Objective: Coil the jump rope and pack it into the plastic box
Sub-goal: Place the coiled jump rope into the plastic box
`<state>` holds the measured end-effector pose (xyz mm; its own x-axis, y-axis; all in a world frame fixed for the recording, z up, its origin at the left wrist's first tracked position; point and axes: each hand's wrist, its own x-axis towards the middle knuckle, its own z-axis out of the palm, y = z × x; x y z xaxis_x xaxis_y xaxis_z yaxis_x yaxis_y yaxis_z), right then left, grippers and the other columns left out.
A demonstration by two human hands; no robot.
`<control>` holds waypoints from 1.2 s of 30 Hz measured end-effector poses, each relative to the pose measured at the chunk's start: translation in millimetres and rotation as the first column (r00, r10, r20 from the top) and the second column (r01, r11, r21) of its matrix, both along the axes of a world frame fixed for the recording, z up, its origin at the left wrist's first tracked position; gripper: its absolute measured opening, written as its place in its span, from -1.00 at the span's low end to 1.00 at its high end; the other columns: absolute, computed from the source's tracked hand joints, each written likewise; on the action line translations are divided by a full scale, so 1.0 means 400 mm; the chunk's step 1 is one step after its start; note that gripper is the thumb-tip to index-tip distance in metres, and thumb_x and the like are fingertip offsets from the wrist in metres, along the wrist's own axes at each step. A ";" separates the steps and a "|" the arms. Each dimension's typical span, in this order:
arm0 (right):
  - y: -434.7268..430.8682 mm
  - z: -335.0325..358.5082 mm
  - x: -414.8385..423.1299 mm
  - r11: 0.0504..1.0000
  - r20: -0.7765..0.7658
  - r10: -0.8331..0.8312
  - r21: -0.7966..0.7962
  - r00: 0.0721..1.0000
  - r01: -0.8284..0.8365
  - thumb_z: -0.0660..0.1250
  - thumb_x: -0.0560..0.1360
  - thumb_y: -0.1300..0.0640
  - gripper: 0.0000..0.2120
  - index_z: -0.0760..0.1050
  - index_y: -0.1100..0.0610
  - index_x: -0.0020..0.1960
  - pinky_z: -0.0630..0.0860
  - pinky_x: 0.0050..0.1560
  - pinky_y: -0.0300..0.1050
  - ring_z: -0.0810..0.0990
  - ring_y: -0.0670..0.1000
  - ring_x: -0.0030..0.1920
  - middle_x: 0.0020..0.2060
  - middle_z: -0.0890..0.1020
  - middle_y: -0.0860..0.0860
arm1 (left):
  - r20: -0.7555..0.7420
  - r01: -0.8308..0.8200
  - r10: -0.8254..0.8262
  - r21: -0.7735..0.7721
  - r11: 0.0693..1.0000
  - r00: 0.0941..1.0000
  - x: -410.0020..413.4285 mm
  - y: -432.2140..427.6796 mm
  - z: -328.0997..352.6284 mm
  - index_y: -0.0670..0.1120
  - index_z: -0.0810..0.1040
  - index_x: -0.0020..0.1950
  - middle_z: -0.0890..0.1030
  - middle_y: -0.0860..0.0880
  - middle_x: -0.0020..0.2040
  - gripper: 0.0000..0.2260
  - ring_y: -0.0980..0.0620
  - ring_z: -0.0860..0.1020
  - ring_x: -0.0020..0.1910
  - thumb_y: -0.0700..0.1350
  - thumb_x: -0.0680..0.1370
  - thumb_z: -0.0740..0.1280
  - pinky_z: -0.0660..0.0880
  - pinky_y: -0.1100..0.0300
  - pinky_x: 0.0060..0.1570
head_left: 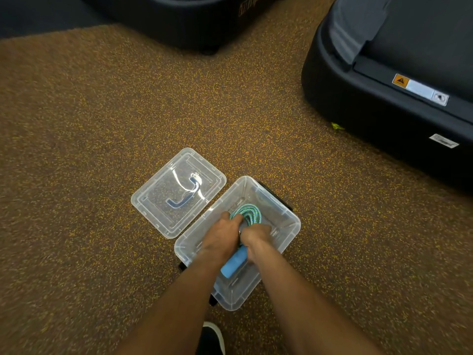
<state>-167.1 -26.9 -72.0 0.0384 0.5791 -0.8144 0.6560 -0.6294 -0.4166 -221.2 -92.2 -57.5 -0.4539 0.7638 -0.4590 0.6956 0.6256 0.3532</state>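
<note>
A clear plastic box (286, 213) stands open on the speckled floor. Inside it lies a coiled teal jump rope (249, 213) with a light blue handle (234, 263) pointing toward me. My left hand (222, 237) and my right hand (256, 239) are both inside the box, side by side. Their fingers curl round the rope bundle just behind the coil. The part of the rope under my hands is hidden. The box's clear lid (179, 192), with a blue-tinted handle, lies flat on the floor to the left of the box.
Two black treadmill bases stand nearby, one at the top (184, 19) and one at the right (389, 80). My dark shoe (211, 339) shows at the bottom edge. Brown speckled rubber floor (76, 149) surrounds the box.
</note>
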 end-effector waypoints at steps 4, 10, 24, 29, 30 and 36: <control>0.000 0.110 0.025 0.948 0.106 0.240 0.186 0.965 -0.257 0.37 0.51 0.22 -0.48 0.29 0.23 0.41 0.61 -0.01 0.03 0.60 0.25 0.14 0.31 0.48 0.21 | -0.070 0.082 -0.084 -0.032 0.996 0.994 0.006 -0.015 0.026 0.03 0.43 0.37 0.45 -0.16 0.27 -0.59 -0.21 0.54 0.16 -0.11 0.53 0.38 0.55 -0.05 0.07; 0.028 0.194 0.038 0.323 0.467 0.804 0.178 0.369 -0.929 0.10 0.64 0.16 -0.68 0.54 0.13 0.28 0.50 0.13 -0.02 0.57 0.17 0.25 0.28 0.57 0.15 | -0.284 0.179 -0.212 -0.136 0.974 0.935 0.034 -0.026 0.059 -0.08 0.40 0.39 0.34 -0.18 0.34 -0.69 -0.19 0.40 0.27 -0.14 0.63 0.17 0.47 -0.08 0.15; 0.089 0.148 0.020 -0.094 0.643 0.759 -0.044 -0.100 -0.995 0.10 0.64 0.17 -0.67 0.59 0.13 0.24 0.49 0.05 -0.07 0.63 0.10 0.20 0.22 0.64 0.09 | -0.233 0.299 -0.402 -0.377 0.877 0.885 0.029 -0.033 0.062 -0.02 0.35 0.42 0.37 -0.21 0.27 -0.68 -0.12 0.54 0.08 -0.08 0.67 0.08 0.60 -0.04 -0.01; 0.088 0.144 0.027 -0.133 0.633 0.761 -0.067 -0.145 -0.989 0.10 0.65 0.14 -0.67 0.56 0.12 0.28 0.44 0.02 -0.06 0.61 0.11 0.21 0.23 0.63 0.09 | -0.247 0.279 -0.380 -0.361 0.890 0.891 0.021 -0.040 0.056 0.04 0.35 0.42 0.42 -0.14 0.27 -0.66 -0.13 0.58 0.13 -0.08 0.65 0.11 0.51 0.02 0.02; 0.090 0.146 0.029 -0.137 0.630 0.762 -0.073 -0.152 -0.988 0.10 0.65 0.14 -0.67 0.55 0.12 0.30 0.45 0.04 -0.05 0.60 0.12 0.22 0.25 0.62 0.09 | -0.243 0.290 -0.392 -0.367 0.884 0.887 0.020 -0.041 0.055 0.05 0.33 0.43 0.42 -0.14 0.27 -0.66 -0.14 0.58 0.13 -0.08 0.64 0.13 0.50 0.01 0.02; 0.091 0.143 0.040 -0.163 0.604 0.777 -0.080 -0.178 -0.983 0.16 0.63 0.14 -0.67 0.49 0.10 0.36 0.47 0.13 0.02 0.58 0.15 0.25 0.27 0.60 0.10 | -0.156 0.336 -0.439 -0.438 0.834 0.885 0.015 -0.042 0.070 0.09 0.19 0.54 0.47 -0.16 0.31 -0.56 -0.15 0.57 0.19 -0.04 0.65 0.13 0.42 0.03 -0.03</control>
<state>-151.1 9.4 -14.7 -0.6054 0.4309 -0.6692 0.4875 0.8654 0.1162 -215.2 -109.2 -29.6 -0.2926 0.6823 -0.6700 0.9397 0.3347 -0.0695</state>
